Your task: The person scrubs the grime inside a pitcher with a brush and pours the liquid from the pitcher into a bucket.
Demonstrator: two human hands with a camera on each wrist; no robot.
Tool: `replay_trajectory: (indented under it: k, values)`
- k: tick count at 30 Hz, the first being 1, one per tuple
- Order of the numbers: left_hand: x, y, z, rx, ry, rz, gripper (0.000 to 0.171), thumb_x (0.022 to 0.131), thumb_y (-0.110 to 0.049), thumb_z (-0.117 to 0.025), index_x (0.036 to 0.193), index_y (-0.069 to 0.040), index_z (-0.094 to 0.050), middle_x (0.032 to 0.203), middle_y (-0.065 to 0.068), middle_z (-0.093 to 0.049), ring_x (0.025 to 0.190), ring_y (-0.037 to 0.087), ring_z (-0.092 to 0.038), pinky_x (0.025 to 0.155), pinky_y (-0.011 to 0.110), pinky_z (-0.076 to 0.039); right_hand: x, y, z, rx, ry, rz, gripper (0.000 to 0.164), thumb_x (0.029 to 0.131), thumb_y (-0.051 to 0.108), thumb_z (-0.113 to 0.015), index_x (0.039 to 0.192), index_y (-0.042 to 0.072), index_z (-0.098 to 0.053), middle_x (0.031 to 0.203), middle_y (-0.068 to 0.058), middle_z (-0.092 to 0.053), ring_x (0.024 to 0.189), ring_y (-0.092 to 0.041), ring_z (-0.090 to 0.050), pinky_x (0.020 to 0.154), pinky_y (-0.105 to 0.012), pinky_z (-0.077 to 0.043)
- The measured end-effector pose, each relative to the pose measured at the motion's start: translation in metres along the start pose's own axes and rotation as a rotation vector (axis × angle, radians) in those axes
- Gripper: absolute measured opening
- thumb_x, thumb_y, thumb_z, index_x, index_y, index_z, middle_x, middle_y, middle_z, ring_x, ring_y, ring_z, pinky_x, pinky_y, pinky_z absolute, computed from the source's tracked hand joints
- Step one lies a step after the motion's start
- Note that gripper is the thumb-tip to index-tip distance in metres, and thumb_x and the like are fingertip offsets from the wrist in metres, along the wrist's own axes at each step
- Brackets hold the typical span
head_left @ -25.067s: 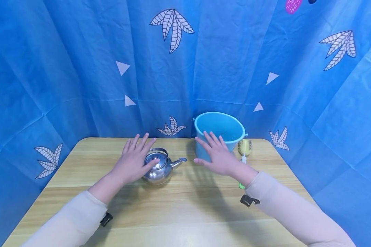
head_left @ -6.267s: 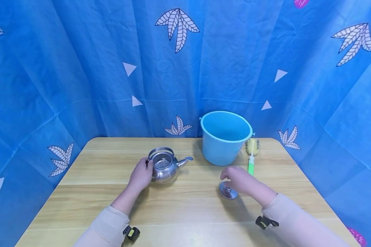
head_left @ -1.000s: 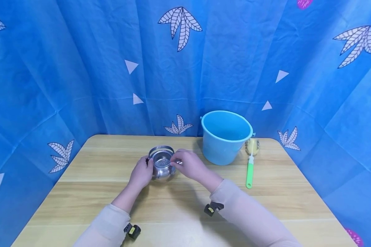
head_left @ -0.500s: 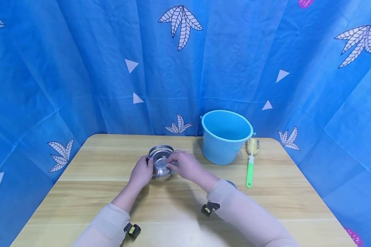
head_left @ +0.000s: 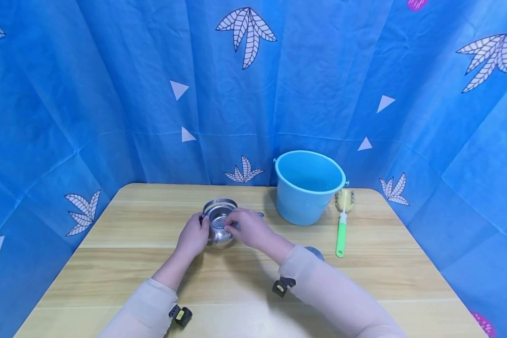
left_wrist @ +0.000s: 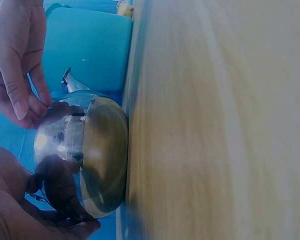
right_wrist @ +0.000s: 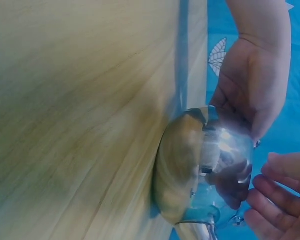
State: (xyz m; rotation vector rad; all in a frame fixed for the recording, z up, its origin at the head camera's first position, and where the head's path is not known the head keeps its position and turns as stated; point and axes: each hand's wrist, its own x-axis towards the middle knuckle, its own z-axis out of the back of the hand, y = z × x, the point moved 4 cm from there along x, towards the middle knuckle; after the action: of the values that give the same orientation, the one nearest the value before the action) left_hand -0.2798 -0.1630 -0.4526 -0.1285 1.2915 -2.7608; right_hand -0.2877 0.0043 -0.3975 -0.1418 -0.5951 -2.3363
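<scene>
A shiny steel kettle (head_left: 220, 237) stands upright on the table without its lid, a perforated strainer (head_left: 219, 222) showing inside its mouth. My left hand (head_left: 193, 236) grips its left side, fingers and thumb around the body in the left wrist view. My right hand (head_left: 250, 228) is at the front right of the mouth, thumb and fingertips close together right at the rim. Both wrist views show its fingers bent beside the kettle's top; I cannot tell whether they pinch the strainer's edge. The steel lid (head_left: 315, 253) lies on the table, partly hidden by my right sleeve.
A light blue bucket (head_left: 302, 206) stands at the back right, just beyond the kettle's spout (head_left: 260, 214). Right of it lies a cleaning brush (head_left: 341, 239) with a green handle and a yellowish head. Blue curtains enclose the wooden table (head_left: 131, 220).
Over the last second my right hand has slid along the kettle's rim from the right side toward the front. Since several seconds ago, it has left the lid for the kettle. My left hand keeps its grip.
</scene>
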Motion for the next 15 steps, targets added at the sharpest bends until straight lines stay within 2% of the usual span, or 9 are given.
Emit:
replay_trajectory:
  k: [15]
  values:
    - [-0.0001, -0.0003, -0.0005, 0.012, 0.010, 0.008, 0.057, 0.108, -0.029, -0.034, 0.145, 0.014, -0.036, 0.143, 0.037, -0.044, 0.133, 0.051, -0.043, 0.112, 0.059, -0.032, 0.0043, 0.0044, -0.0071, -0.056, 0.021, 0.025, 0.012, 0.092, 0.018, -0.073, 0.102, 0.011, -0.076, 0.102, 0.000, -0.073, 0.098, -0.015, -0.068, 0.091, -0.027, -0.054]
